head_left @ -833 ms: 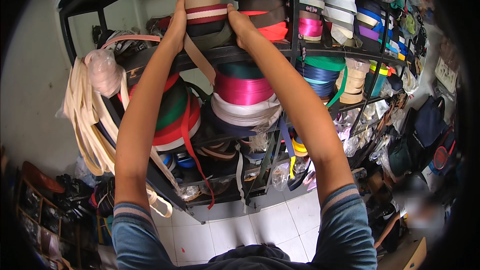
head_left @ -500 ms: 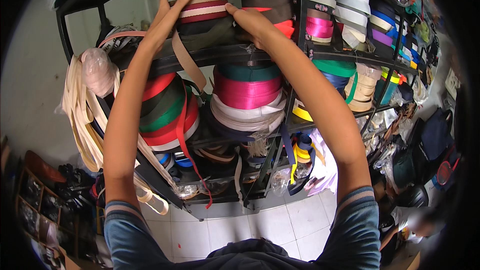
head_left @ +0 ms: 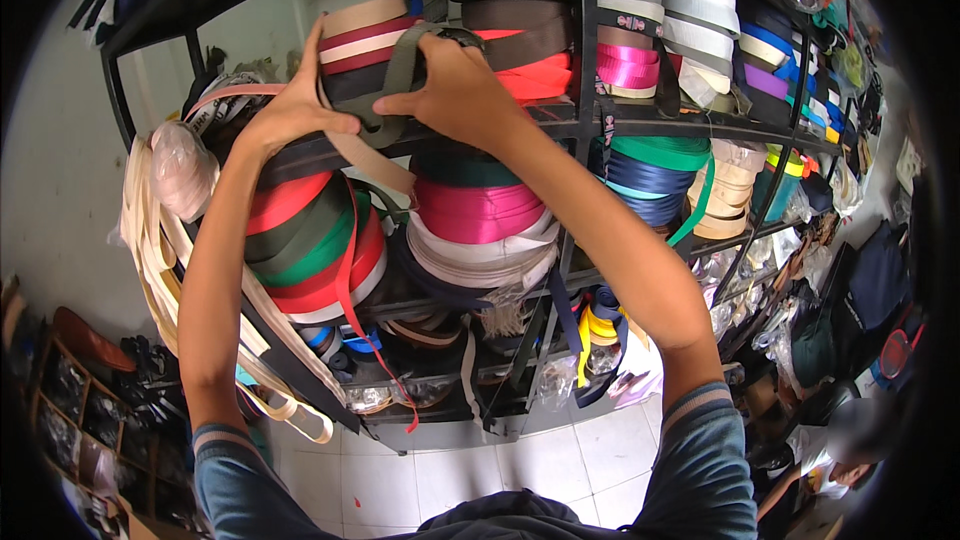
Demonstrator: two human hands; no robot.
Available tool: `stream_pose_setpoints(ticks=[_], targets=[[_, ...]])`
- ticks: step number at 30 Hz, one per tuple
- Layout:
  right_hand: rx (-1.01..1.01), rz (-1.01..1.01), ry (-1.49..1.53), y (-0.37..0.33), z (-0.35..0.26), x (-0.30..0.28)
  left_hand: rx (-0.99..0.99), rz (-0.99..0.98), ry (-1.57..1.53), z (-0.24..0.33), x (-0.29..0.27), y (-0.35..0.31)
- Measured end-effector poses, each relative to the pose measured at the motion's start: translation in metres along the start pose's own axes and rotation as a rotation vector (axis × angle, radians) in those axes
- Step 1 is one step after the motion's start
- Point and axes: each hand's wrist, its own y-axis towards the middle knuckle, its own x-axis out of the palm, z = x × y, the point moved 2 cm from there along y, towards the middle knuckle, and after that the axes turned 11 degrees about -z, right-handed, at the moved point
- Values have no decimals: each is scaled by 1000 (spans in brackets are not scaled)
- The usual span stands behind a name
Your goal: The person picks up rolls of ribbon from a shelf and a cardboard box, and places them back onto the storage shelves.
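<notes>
On the upper shelf, a stack of webbing rolls [head_left: 370, 52] in beige, maroon and cream, with dark rolls below, leans slightly. My left hand [head_left: 292, 115] grips its left side, fingers up along the edge and thumb across the lower front. Against its right side, my right hand [head_left: 455, 90] is closed on an olive webbing strap [head_left: 400, 65], which bends down in front of the dark rolls; some of its fingertips are hidden behind the strap. A loose beige strap end [head_left: 370, 162] hangs from the stack over the shelf edge.
Brown and red rolls [head_left: 520, 40] stand just right of my right hand. Below are red and green rolls [head_left: 300, 240] and pink and white rolls [head_left: 475, 210]. Cream straps [head_left: 150, 230] hang at left beside a black frame [head_left: 588, 30]. Another person [head_left: 815, 450] is at lower right.
My hands have come down from the stack's top to its sides. The stack has tilted and shifted left in view. An olive strap now shows in my right hand.
</notes>
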Motion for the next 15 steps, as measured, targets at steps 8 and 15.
stream_pose_setpoints(ticks=[8, 15], targets=[[49, -47, -3, 40, -20, -17, 48, 125, 126, 27, -13, 4], [-61, -69, -214, 100, -18, -50, 128, 314, -5, 43, -27, 47]])
